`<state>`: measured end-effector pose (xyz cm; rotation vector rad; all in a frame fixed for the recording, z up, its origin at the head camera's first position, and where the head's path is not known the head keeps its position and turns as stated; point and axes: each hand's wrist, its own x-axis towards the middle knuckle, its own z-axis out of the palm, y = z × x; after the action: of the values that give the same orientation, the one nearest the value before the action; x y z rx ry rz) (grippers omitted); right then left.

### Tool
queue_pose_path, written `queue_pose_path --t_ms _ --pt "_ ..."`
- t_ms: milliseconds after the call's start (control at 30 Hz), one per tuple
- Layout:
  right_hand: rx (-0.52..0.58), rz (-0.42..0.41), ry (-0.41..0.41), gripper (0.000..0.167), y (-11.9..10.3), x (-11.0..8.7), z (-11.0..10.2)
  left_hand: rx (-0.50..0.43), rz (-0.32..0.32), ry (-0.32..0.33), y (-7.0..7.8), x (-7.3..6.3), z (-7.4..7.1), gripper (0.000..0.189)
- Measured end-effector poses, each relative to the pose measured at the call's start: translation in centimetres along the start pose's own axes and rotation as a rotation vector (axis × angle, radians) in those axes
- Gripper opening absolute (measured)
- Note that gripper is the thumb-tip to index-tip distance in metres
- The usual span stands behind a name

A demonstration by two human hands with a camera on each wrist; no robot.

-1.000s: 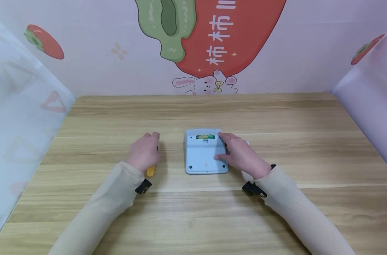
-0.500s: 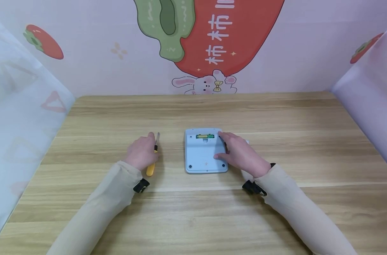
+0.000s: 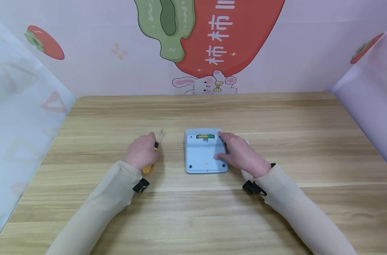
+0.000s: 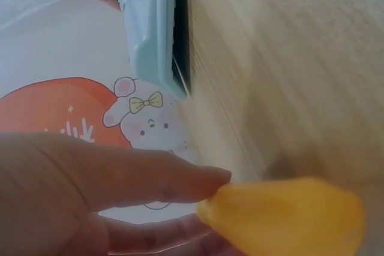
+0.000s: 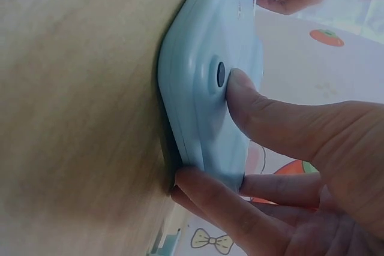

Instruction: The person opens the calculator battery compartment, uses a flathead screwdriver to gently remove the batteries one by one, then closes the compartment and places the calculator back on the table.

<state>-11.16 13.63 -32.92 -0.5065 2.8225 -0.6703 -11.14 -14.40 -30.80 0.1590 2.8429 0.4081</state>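
A light blue calculator-like device lies on the table with its back up. In its open compartment near the far edge sits a green and gold battery. My right hand holds the device by its right side, thumb on the back near a black round foot and fingers along the edge. To the left of the device, my left hand pinches a screwdriver by its yellow handle. The metal shaft points away and slightly right, apart from the device. Part of the handle is hidden by the hand.
Partly hidden under the right hand and wrist is a pale flat item. The wood-grain table meets a printed backdrop at its far edge, with pale side sheets at left and right.
The screwdriver in my left hand has turned, its tip swinging right and its handle end left. My left hand has shifted slightly left since a second ago. My right hand and the device stay put.
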Motion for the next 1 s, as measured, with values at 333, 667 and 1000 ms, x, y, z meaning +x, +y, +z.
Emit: queue_pose_path --t_ms 333,667,1000 --pt "0.001 -0.001 -0.001 0.078 0.0 0.0 0.0 -0.008 0.029 0.058 0.5 -0.2 -0.2 0.014" --pt "-0.004 0.002 0.000 0.078 0.1 -0.1 0.0 -0.042 0.135 0.110 0.8 -0.1 -0.1 0.029" --pt "0.000 -0.005 0.007 0.078 0.0 -0.2 0.0 -0.099 0.261 0.139 1.3 0.1 0.2 0.030"
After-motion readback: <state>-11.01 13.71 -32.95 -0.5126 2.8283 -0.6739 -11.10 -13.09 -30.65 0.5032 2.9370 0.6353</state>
